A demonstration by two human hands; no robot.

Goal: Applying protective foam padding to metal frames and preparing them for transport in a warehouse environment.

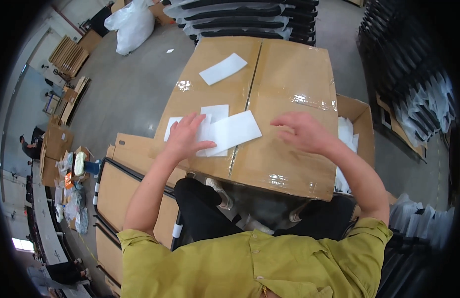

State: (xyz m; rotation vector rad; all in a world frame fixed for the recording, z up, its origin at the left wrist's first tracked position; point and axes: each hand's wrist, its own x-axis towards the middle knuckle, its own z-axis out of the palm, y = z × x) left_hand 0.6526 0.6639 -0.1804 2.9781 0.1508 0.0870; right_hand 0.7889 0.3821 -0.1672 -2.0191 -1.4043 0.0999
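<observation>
In front of me stands a large cardboard box [289,159] with a taped seam along its top. Several white foam sheets [235,131] lie overlapped on its near left part. My left hand [184,135] rests over the left side of these sheets, fingers spread and thumb pointing right. Farther back on the box a single white foam sheet [223,68] lies by itself. My right hand [304,131] is over the box's right half, apart from the sheets. Its fingers are slightly curled and apart, and nothing shows in them.
Right of the big box, an open carton [361,119] holds more white sheets. Stacked black parts in clear plastic [249,20] stand behind it. Black-framed panels [125,193] lean by my left knee. A white plastic bag [131,25] sits on the floor, far left.
</observation>
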